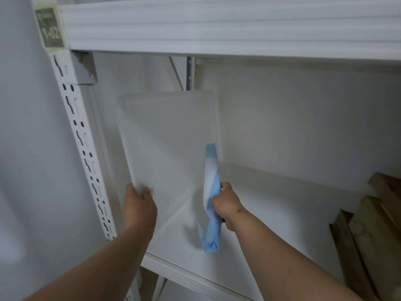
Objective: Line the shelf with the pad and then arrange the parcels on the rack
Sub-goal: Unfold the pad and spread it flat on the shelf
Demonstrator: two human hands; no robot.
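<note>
A large white translucent pad [167, 135] stands tilted up inside the white rack, over the left part of the shelf [271, 192]. My left hand [138, 205] grips the pad's lower left edge. My right hand [227, 204] is closed around a bunched blue and white cloth [210, 198] beside the pad's lower right side. Several brown cardboard parcels [368, 231] lean on the shelf at the far right, partly cut off by the frame edge.
The rack's slotted white upright [82, 135] runs down the left, with a dark label reading 1-02 [50, 29] at the top. A ribbed white shelf beam [217, 25] hangs overhead. A grey wall [26, 148] lies to the left.
</note>
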